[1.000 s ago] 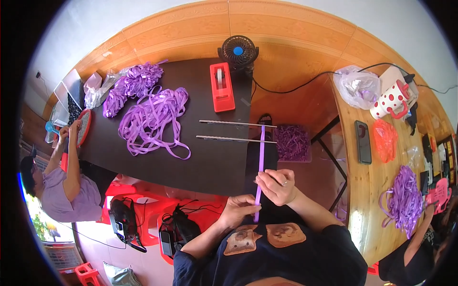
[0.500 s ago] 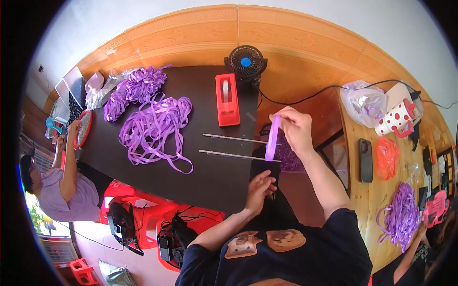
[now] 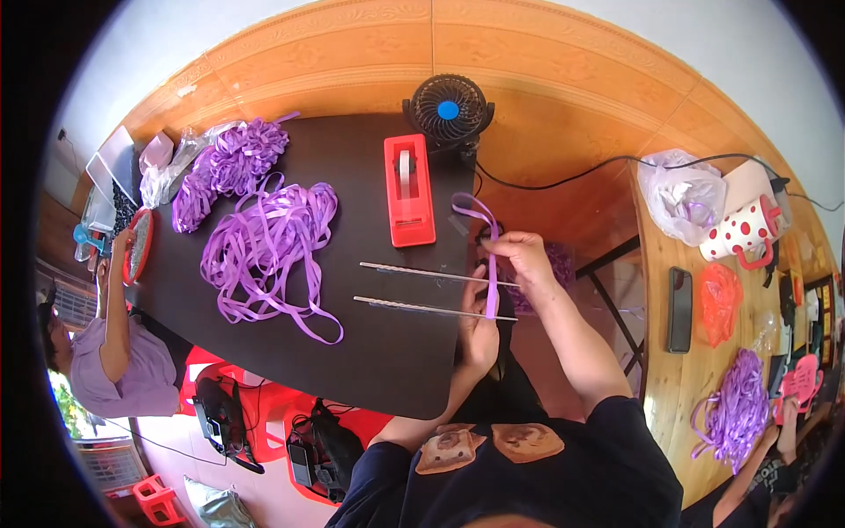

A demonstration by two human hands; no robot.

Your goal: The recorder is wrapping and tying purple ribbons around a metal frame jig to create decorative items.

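Two thin metal rods (image 3: 414,308) stick out past the right edge of the dark table. A purple ribbon (image 3: 492,295) crosses both near their outer ends, and a loose loop of it curls up beyond them. My right hand (image 3: 523,258) is closed in a pinch on this ribbon, just above the upper rod. From below, my left hand (image 3: 480,339) reaches under the rods, its fingers pointing up against the ribbon's left side. The ribbon and rods partly cover those fingers, so its grip cannot be made out.
A red tape dispenser (image 3: 409,194) and black fan (image 3: 449,110) stand beyond the rods. Purple ribbon heaps (image 3: 268,251) cover the table's left. The wooden table (image 3: 656,387) at right holds a phone (image 3: 679,308), dotted cup (image 3: 739,229) and more ribbon. Two other people work at the sides.
My left hand has moved up from below the rods to the ribbon. My right hand has come down and left, and the ribbon now has a loose loop rising above it.
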